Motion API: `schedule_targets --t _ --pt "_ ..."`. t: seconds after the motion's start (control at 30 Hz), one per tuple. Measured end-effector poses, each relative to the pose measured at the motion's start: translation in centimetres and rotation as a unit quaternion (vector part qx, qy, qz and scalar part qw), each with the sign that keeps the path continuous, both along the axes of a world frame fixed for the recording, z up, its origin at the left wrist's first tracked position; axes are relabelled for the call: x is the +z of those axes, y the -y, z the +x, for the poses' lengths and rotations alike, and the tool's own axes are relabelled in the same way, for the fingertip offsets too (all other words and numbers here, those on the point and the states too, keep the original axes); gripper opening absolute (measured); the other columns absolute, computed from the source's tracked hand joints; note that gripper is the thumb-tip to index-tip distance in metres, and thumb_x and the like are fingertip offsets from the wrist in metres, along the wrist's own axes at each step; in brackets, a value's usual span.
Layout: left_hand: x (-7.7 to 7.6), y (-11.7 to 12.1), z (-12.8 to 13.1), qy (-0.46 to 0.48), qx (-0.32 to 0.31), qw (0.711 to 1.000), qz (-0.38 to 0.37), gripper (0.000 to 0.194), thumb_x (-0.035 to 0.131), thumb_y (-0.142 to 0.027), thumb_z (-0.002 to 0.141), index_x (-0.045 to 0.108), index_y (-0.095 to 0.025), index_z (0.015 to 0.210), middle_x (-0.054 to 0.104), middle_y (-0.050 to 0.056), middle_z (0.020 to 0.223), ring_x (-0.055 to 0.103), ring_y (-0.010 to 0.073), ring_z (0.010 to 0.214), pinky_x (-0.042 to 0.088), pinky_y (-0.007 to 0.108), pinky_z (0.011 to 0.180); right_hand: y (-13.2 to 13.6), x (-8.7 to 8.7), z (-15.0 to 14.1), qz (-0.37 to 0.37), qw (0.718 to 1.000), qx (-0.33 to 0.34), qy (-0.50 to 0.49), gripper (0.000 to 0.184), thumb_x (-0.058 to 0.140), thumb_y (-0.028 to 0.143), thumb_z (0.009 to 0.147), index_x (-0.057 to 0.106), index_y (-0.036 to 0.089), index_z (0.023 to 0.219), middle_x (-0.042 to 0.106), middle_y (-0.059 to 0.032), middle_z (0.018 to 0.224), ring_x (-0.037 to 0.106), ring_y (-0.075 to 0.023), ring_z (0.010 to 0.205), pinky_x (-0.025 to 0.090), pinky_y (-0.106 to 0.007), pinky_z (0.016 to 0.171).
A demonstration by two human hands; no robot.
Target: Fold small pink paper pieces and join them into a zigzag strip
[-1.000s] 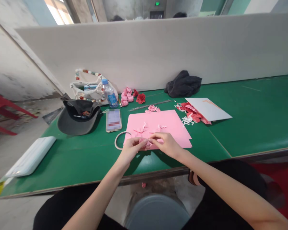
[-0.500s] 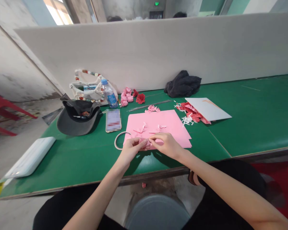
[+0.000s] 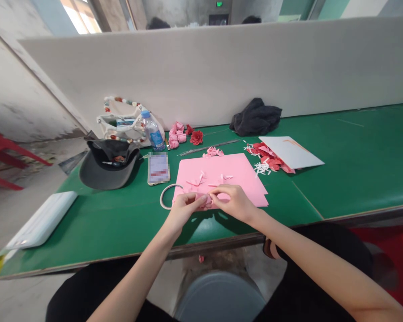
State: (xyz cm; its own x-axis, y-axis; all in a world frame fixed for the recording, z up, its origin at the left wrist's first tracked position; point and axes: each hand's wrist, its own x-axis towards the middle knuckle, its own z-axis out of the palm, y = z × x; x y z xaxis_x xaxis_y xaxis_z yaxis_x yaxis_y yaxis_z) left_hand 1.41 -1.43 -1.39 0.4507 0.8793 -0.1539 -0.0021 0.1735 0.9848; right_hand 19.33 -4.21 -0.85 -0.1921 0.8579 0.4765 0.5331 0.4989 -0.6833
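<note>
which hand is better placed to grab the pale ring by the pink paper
Left, probably: the left hand is right beside the pale ring, while the right hand is farther away, over the pink paper.

Green workbench (image 3: 356,170), pale partition (image 3: 201,76), concrete floor (image 3: 23,214)

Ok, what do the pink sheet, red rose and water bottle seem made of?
The pink sheet looks like matte coloured paper or thin card, with crisp cut edges. The red rose looks like folded paper, its petals creased, though it is small here. The water bottle looks like clear glossy plastic, see-through with a blue label.
</note>
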Motion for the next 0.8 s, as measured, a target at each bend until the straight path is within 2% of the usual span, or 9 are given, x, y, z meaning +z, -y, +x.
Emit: schedule_targets --t 0.2,0.3,0.43,0.53,0.63,0.7,0.8 --pt "-0.1 -0.2 -0.2 0.036 -0.022 0.999 -0.028 0.032 0.073 -0.041 0.071 0.072 -0.011 0.082 0.072 0.007 0.075 0.069 0.0191 0.075 0.053 0.032 0.08 -0.3 0.6 0.2 -0.082 0.993 0.004 -0.089 0.012 0.058 0.016 0.078 0.07 0.016 0.078 0.073 -0.0039 0.081 0.069 -0.0169 0.079 0.055 -0.025 0.074" --pt "0.0 -0.1 -0.2 0.052 -0.014 0.997 -0.046 0.031 0.075 -0.039 0.07 0.071 -0.011 0.082 0.073 0.008 0.079 0.069 0.0182 0.075 0.053 0.031 0.08 -0.3 0.6 0.2 -0.115 0.986 0.015 -0.124 0.013 0.058 0.019 0.078 0.07 0.015 0.079 0.073 -0.0046 0.084 0.07 -0.0167 0.077 0.056 -0.027 0.075" --pt "0.2 0.0 -0.1 0.062 -0.004 0.996 -0.068 0.032 0.077 -0.04 0.068 0.07 -0.011 0.081 0.072 0.007 0.079 0.068 0.0171 0.076 0.053 0.028 0.078 -0.3 0.6 0.0 -0.123 0.982 0.017 -0.143 0.013 0.058 0.022 0.078 0.069 0.016 0.078 0.073 -0.0044 0.081 0.069 -0.0175 0.077 0.057 -0.029 0.075" --pt "0.5 0.1 -0.1 0.065 0.01 0.995 -0.075 0.032 0.078 -0.04 0.067 0.067 -0.011 0.074 0.07 0.006 0.074 0.068 0.0166 0.075 0.053 0.026 0.075 -0.9 1.2 1.0 -0.108 0.984 0.001 -0.145 0.014 0.058 0.025 0.079 0.068 0.015 0.077 0.072 -0.0052 0.079 0.068 -0.0178 0.076 0.056 -0.03 0.076" --pt "0.8 0.1 -0.1 0.06 0.019 0.995 -0.074 0.03 0.076 -0.039 0.069 0.064 -0.011 0.071 0.069 0.005 0.073 0.067 0.0147 0.073 0.053 0.024 0.072 -2.3 2.2 4.6 -0.08 0.988 -0.074 -0.11 0.017 0.058 0.029 0.078 0.067 0.015 0.079 0.072 -0.0067 0.08 0.068 -0.0185 0.075 0.054 -0.03 0.073" --pt "0.9 0.2 -0.1 0.045 0.015 0.997 -0.062 0.03 0.074 -0.039 0.071 0.064 -0.011 0.075 0.069 0.006 0.074 0.066 0.0136 0.071 0.051 0.02 0.065 -3.4 2.8 8.1 -0.061 0.982 -0.171 -0.041 0.016 0.058 0.028 0.077 0.067 0.015 0.076 0.071 -0.007 0.077 0.067 -0.0189 0.072 0.052 -0.029 0.07" --pt "0.8 0.3 -0.1 0.019 0.006 0.999 -0.042 0.034 0.074 -0.038 0.071 0.063 -0.012 0.091 0.07 0.007 0.078 0.065 0.0131 0.066 0.046 0.018 0.054 -4.5 3.0 13.6 -0.069 0.936 -0.336 0.081 0.018 0.055 0.025 0.078 0.068 0.014 0.074 0.07 -0.009 0.071 0.065 -0.0202 0.068 0.049 -0.03 0.068"
